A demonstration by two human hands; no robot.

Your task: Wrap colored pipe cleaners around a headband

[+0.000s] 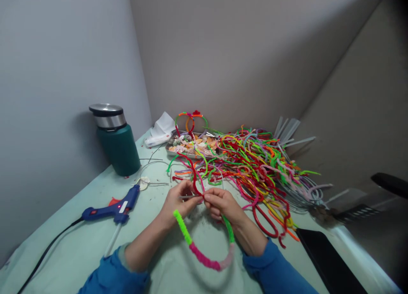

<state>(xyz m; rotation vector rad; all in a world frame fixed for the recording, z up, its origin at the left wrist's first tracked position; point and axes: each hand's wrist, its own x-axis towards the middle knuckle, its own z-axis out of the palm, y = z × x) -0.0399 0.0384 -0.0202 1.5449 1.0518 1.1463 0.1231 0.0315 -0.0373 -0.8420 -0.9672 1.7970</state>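
Observation:
Both hands meet over the near middle of the table. Between them is a headband, a curved hoop wrapped in green, magenta and pale pink fuzzy sections. A short bare grey stretch shows by my left fingers. My left hand is closed, thumb and fingers pinching that bare stretch. My right hand is closed too, its thumb and finger pinching a red pipe cleaner against the hoop. The loose ends of the pipe cleaner stand up above the fingertips. The green right side of the hoop passes below my right hand.
A blue glue gun with its cord lies left, near a green bottle. Behind are a tray of small decorations and finished hoops. A large pipe cleaner heap fills the right, with a black flat object in front.

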